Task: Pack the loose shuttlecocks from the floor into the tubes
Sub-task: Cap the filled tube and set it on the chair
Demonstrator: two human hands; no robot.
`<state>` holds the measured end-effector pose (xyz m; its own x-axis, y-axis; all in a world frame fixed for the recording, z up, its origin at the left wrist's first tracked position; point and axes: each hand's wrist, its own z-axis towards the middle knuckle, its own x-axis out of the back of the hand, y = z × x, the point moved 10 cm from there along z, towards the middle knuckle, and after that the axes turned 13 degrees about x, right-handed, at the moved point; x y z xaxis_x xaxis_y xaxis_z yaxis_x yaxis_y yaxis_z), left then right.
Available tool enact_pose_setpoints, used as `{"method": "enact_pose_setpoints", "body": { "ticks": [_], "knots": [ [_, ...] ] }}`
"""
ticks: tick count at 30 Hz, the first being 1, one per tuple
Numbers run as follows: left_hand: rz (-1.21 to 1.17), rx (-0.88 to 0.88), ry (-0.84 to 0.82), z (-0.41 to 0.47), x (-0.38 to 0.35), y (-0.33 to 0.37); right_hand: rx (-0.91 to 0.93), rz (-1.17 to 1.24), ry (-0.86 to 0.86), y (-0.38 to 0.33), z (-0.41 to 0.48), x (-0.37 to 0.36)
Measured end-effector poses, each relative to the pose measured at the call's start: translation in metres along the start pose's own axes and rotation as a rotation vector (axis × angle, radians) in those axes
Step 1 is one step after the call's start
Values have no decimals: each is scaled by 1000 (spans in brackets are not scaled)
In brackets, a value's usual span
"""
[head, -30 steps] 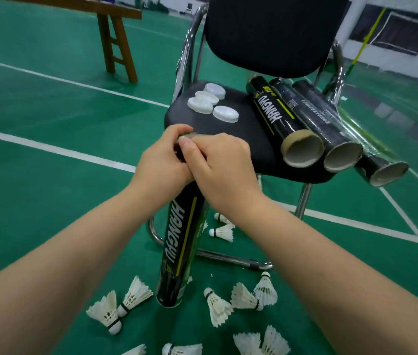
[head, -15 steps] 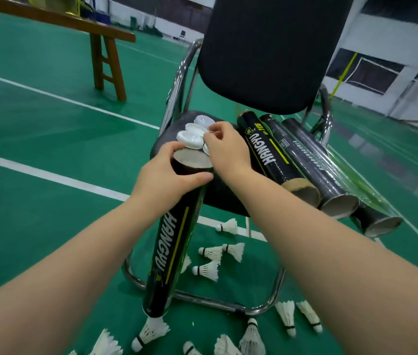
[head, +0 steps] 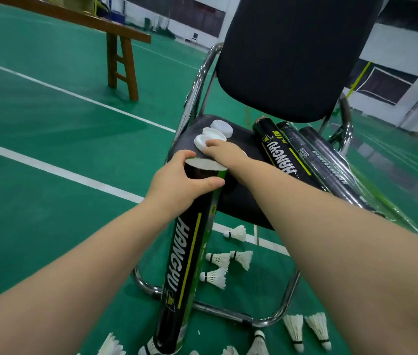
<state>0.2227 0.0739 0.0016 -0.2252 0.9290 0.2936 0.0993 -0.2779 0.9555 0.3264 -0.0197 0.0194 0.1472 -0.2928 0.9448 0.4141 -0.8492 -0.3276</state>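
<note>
reaching further — right hand (head: 224, 156) on cap (head: 201, 141)

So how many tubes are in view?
4 tubes: one held by the left hand, three lying side by side on the chair seat. The right arm could hide more.

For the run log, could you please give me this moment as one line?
left hand: grips open HANGYU tube | right hand: at white caps on chair seat | shuttlecocks: loose on floor
</note>
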Motion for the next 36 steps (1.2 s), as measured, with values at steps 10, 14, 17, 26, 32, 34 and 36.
{"method": "enact_pose_setpoints", "body": {
  "ticks": [10,14,17,26,32,34,36],
  "knots": [
    [94,-33,25,-10,-6,4,-99,-125,141,17,-15,18],
    [129,-43,44,-23,-9,2,54,-369,208,-12,-30,29],
    [107,-44,90,-33,-2,-2,181,-403,404,-40,-57,49],
    [47,-105,70,-87,-2,10,227,307,813,-50,-171,50],
    [-10,-148,-9,-130,-6,24,133,455,743,-45,-207,48],
    [-26,-159,-20,-142,-6,29,89,437,698,-42,-214,49],
    [-54,-176,-39,-153,-6,32,50,416,664,-40,-222,50]
  ]
}}
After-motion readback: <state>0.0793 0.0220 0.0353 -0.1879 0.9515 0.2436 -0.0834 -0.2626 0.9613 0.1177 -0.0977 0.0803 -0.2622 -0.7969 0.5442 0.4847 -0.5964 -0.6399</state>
